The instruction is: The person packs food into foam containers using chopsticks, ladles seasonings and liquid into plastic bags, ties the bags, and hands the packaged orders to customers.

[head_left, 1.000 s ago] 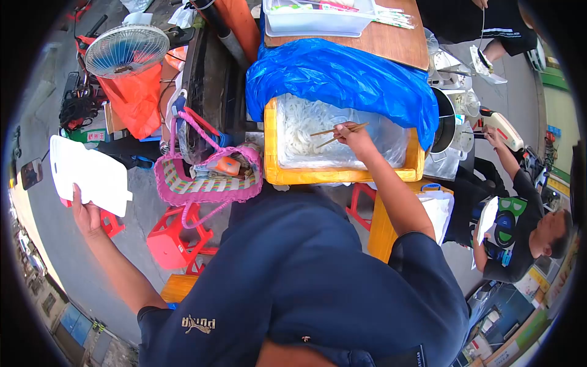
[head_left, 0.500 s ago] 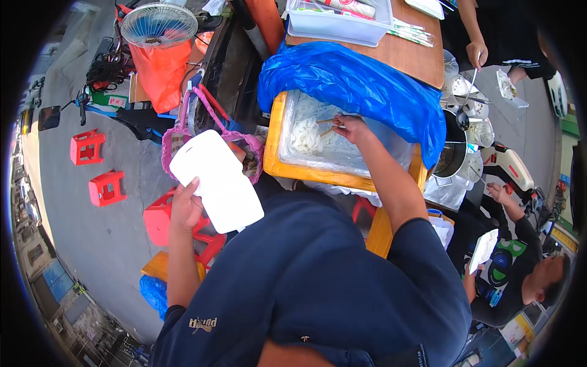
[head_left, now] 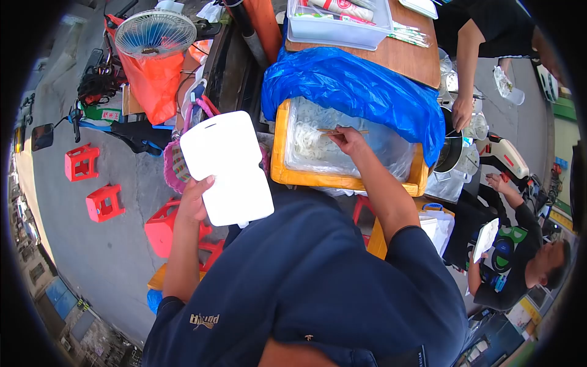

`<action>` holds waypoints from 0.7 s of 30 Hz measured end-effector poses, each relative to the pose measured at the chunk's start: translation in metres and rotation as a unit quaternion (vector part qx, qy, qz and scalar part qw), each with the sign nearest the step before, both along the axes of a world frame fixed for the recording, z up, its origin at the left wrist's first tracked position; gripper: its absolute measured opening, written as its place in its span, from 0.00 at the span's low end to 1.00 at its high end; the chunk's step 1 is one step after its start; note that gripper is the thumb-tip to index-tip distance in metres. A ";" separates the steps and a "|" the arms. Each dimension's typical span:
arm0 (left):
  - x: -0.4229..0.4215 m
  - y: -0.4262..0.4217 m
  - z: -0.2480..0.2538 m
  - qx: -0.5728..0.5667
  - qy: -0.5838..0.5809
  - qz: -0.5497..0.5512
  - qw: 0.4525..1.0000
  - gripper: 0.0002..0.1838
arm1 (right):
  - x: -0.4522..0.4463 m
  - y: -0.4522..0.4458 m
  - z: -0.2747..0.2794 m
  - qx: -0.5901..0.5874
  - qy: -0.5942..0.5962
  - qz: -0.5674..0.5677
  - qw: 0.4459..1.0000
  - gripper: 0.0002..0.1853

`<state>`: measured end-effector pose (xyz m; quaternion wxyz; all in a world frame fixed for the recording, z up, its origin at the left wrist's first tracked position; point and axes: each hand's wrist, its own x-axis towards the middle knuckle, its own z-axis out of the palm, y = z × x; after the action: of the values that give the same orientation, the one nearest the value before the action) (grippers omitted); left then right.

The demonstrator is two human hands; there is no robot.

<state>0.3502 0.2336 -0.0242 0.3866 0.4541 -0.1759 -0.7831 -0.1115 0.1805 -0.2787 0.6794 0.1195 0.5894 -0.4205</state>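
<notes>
My left hand (head_left: 195, 199) grips an open white foam takeaway box (head_left: 229, 165) by its edge, with the thumb on its inner face. No food shows in the box. My right hand (head_left: 348, 140) is closed around a pair of chopsticks (head_left: 327, 131). Their tips are at the white noodles (head_left: 309, 144) on the left side of a yellow crate (head_left: 342, 179) lined with clear plastic. A blue plastic sheet (head_left: 354, 76) is folded back along the crate's far side.
A pink basket (head_left: 174, 168) stands beyond the foam box. A plastic bin (head_left: 339, 27) sits on the wooden board (head_left: 413, 52). At right, one person's hand (head_left: 463, 113) is over a pot (head_left: 451, 153); another person holds a white container (head_left: 485, 240). Red stools (head_left: 105, 203) stand left.
My left hand and the foam box have shifted slightly right and the box is more upright. The noodle clump at the chopsticks looks lower and more spread. A co-worker's hand has come down to the pot.
</notes>
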 end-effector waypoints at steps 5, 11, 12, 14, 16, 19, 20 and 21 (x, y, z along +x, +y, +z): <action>-0.013 -0.043 0.001 -0.007 -0.025 -0.021 0.999 0.29 | -0.006 0.024 0.059 -0.024 -0.013 -0.053 0.998 0.05; -0.041 -0.094 0.002 -0.072 -0.075 -0.084 0.991 0.25 | -0.006 0.053 0.117 -0.096 -0.038 -0.136 0.985 0.04; -0.048 -0.101 0.003 -0.094 -0.100 -0.098 0.986 0.24 | -0.004 0.057 0.129 -0.115 -0.041 -0.154 0.980 0.04; -0.063 -0.115 0.008 -0.116 -0.112 -0.139 0.977 0.24 | -0.006 0.066 0.149 -0.133 -0.027 -0.161 0.978 0.04; -0.080 -0.126 0.008 -0.175 -0.144 -0.188 0.956 0.22 | -0.009 0.074 0.171 -0.151 -0.014 -0.165 0.975 0.04; -0.107 -0.142 0.004 -0.240 -0.165 -0.247 0.924 0.22 | -0.017 0.084 0.210 -0.203 0.001 -0.161 0.966 0.04; -0.117 -0.144 -0.003 -0.256 -0.164 -0.251 0.919 0.20 | -0.019 0.086 0.226 -0.222 0.024 -0.151 0.963 0.04; -0.124 -0.146 -0.007 -0.256 -0.159 -0.251 0.920 0.20 | -0.020 0.088 0.242 -0.240 0.048 -0.140 0.960 0.04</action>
<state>0.2263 0.0876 -0.0308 0.2472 0.3985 -0.5380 -0.7004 -0.1319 0.2682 -0.0365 0.5934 0.0140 0.4807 -0.6455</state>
